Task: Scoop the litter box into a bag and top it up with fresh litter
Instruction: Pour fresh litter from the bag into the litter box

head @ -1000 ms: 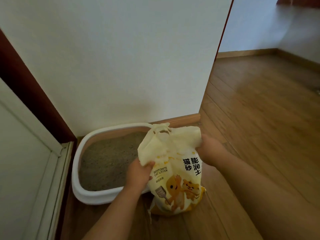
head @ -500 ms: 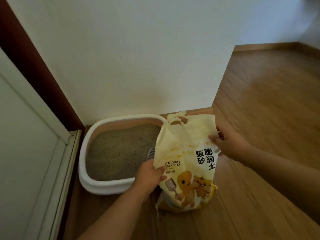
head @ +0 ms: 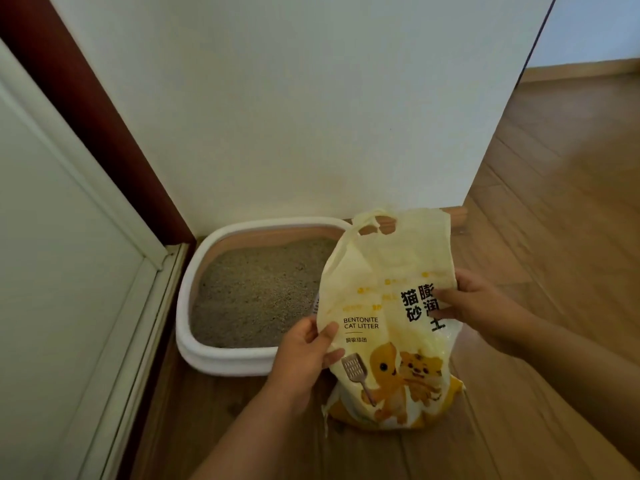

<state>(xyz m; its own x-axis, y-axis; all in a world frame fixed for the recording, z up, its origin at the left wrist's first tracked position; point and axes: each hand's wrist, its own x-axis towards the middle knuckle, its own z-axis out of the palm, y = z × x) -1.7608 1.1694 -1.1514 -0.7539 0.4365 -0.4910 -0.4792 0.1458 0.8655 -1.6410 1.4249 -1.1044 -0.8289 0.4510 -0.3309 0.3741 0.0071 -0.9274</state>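
Litter bag (head: 391,317): pale yellow, stands upright on the wood floor (head: 554,202), base touching the floor, just right of the litter box (head: 194,299). Bag overlaps the box's right end in view; contact between them cannot be told. Top of bag has a cut-out handle (head: 377,228), slack and crumpled.

Print on bag front: "BENTONITE CAT LITTER" in dark capitals, left side. Below it a short rule and a line of small Chinese characters, too small to read surely. Right side, large black characters: 猫砂 and a second column partly covered by the right fingers, last one 土. Lower front: orange cartoon cat and tiger, plus a grey slotted scoop drawing.

Left hand (head: 308,351): grasps the bag's left edge, thumb on the front near the English text, fingers curled behind.

Right hand (head: 474,306): grasps the bag's right edge at mid height, fingers (head: 441,296) lying across the front over the black characters.

Box: white rim, tan inner wall, oval, filled with grey-brown litter (head: 256,292), surface roughly level. It sits on the floor in the corner, against a white wall (head: 294,116). White door panel (head: 52,254) and dark red frame (head: 90,116) at left.
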